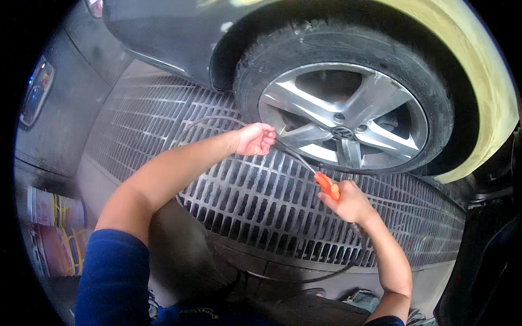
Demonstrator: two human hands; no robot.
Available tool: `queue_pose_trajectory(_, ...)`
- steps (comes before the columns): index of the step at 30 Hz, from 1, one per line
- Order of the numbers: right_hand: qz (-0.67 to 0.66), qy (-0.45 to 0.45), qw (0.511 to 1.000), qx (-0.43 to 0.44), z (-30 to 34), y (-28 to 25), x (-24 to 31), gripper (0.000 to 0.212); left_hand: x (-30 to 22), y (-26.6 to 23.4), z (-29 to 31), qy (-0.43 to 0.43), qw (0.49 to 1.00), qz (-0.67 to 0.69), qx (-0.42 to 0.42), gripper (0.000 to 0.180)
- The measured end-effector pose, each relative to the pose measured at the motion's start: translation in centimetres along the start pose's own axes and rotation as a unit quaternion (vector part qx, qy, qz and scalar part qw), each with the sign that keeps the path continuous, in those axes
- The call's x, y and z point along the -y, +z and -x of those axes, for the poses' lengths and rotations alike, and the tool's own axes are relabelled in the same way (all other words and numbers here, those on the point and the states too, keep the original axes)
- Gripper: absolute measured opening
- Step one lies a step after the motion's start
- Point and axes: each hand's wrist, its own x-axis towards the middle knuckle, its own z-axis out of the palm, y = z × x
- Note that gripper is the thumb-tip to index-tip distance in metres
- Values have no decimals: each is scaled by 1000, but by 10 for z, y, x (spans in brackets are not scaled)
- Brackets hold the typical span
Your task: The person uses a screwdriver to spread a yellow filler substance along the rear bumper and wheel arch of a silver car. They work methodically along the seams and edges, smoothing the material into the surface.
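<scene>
My right hand (350, 202) is wrapped round an orange air blow gun (328, 186). Its thin metal nozzle (304, 163) points up and left toward the rim of a silver five-spoke wheel (356, 108). Close to that rim, my left hand (255, 139) is closed with the fingers curled in. A dark strip runs from near its fingers toward the nozzle, and I cannot make out what the fingers hold. From the gun's lower end a dark air hose (321, 278) trails down, loops left and passes over the floor grating (255, 201).
The black tire (310, 51) sits under a fender (492, 92) with a pale yellow, filler-like surface. Dark bodywork (163, 32) extends to the left. Two stacked paint buckets (57, 209) stand at lower left, beside a grey wall with a framed panel (37, 92).
</scene>
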Motion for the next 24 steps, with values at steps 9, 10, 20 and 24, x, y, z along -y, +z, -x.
queue_pose_trajectory(9,-68,-69,993,73,-30,61,-55,49,30,11,-24,-154,959,-202,-123,49)
queue_pose_trajectory(10,-77,-41,992,93,-32,57,-45,49,29,2,-25,-172,965,-185,-74,51)
queue_pose_trajectory(20,-124,-90,981,115,-44,59,-109,40,30,24,-19,-277,926,-231,-109,48)
queue_pose_trajectory(24,-173,-85,969,151,-24,58,-114,35,62,66,-6,-300,895,-286,-163,48)
